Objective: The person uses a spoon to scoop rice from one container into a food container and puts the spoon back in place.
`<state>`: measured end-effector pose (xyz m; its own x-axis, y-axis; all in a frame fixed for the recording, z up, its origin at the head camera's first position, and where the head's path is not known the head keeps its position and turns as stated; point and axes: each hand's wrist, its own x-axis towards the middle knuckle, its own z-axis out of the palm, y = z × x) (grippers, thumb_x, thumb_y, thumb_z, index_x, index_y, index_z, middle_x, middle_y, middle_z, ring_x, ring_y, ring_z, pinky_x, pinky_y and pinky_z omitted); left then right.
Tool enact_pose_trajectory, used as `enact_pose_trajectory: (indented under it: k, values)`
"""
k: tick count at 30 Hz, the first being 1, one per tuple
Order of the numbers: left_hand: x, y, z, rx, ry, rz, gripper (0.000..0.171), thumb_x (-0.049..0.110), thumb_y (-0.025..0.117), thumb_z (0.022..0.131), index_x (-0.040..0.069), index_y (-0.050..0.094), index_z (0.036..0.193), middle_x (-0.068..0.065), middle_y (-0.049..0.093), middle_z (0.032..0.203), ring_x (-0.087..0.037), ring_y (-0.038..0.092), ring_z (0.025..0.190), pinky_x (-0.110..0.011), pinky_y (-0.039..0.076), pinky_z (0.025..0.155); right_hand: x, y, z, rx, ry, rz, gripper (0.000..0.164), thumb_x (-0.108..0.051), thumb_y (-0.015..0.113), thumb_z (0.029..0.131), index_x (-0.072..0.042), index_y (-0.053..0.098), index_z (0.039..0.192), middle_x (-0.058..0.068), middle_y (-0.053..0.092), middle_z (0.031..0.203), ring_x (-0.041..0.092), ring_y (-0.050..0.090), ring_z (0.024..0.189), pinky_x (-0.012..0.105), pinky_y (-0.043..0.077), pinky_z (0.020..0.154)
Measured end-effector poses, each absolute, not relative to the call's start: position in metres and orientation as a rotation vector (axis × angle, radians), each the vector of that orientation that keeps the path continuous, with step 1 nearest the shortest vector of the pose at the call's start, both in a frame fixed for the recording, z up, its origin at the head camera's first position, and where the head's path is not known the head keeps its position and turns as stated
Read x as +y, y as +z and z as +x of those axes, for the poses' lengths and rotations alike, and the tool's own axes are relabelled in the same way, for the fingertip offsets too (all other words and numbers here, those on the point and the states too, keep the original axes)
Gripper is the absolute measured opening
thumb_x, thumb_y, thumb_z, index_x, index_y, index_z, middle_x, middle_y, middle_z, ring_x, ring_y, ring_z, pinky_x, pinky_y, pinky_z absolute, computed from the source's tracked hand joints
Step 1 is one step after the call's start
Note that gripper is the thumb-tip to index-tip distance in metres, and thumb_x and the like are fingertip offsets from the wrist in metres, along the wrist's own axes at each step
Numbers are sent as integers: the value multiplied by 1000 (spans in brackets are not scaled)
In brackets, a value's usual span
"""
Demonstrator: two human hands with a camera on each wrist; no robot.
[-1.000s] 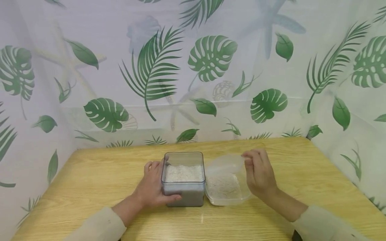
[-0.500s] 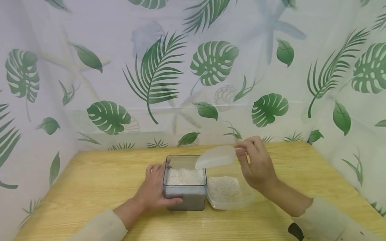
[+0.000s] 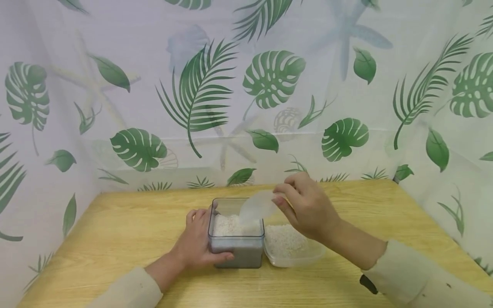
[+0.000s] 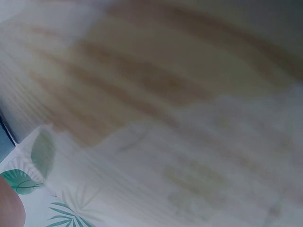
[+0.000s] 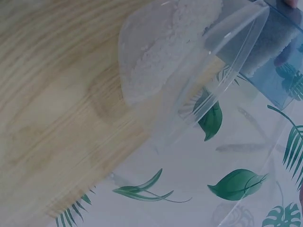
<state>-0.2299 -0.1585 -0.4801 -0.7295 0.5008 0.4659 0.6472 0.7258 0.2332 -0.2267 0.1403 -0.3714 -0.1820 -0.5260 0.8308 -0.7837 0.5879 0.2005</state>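
My left hand (image 3: 195, 241) grips a clear grey-blue square container (image 3: 239, 254) by its left side, thumb along the front and fingers behind. White, rice-like grains (image 3: 224, 225) fill much of it. Between the thumb and fingers of my right hand (image 3: 310, 209) is a translucent white scoop (image 3: 256, 206), tilted with its lip down inside the container's rim. Close against the container's right side stands a low clear plastic tub (image 3: 286, 262), holding more of the grains (image 3: 283, 239). In the right wrist view the tub (image 5: 236, 47) and the container (image 5: 270, 87) show side by side.
A light wood table (image 3: 146, 222) bears both containers. White cloth (image 3: 215, 107) printed with green leaves hangs behind and at both sides. The left wrist view is mostly blurred table (image 4: 156, 61) and cloth (image 4: 118, 179).
My right hand has lifted the scoop out of the clear tub, carried it left over the square container and tipped it down. The left hand has kept its grip on the container.
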Motion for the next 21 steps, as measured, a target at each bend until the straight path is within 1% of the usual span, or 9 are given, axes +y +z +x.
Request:
enact_pose_trajectory:
  k: [4,7,11,14,15,17,21]
  values:
    - [-158,-480,-229,-2563,-553,-886,132,93,41,74,-8,16,155,-18,53,132,-30,45,121,-51,20,108,137,-366,-228,-1888,241,1131,47,-35,37,109,-2,67,95,10,56,88,24,50,78,35,45,70]
    - [-158,-480,-229,-2570,-558,-878,133,94,40,74,-7,15,155,-17,53,133,-30,45,122,-51,20,107,133,-361,-228,-1925,200,1182,46,-34,34,109,-3,66,96,9,56,89,23,48,77,34,43,69]
    - [-158,-480,-228,-2578,-568,-873,133,93,44,73,-6,15,156,-17,52,134,-30,45,122,-51,19,107,126,-351,-229,-1946,168,1268,46,-33,31,110,-5,65,97,6,52,88,18,44,74,29,40,64]
    - [-158,-480,-228,-2576,-569,-871,132,92,47,73,-6,15,156,-16,53,133,-29,45,122,-50,20,108,122,-340,-231,-1964,145,1349,42,-31,31,110,-6,62,95,3,47,86,16,40,73,27,37,63]
    - [-158,-480,-228,-2576,-567,-870,132,91,48,73,-6,15,156,-15,53,133,-28,45,122,-50,19,108,121,-337,-232,-1984,134,1373,39,-30,33,110,-7,61,95,3,46,86,16,39,73,27,36,64]
    - [-158,-480,-228,-2572,-561,-869,131,91,48,74,-6,15,156,-15,53,133,-28,45,122,-50,20,108,119,-330,-232,-2032,109,1407,30,-26,40,108,-8,59,94,2,44,86,16,38,74,26,36,66]
    - [-158,-479,-228,-2570,-547,-865,130,90,49,74,-5,16,156,-14,53,133,-28,45,122,-51,20,108,117,-322,-230,-2186,45,1409,13,-19,55,103,-11,58,93,0,44,89,15,38,78,25,36,67]
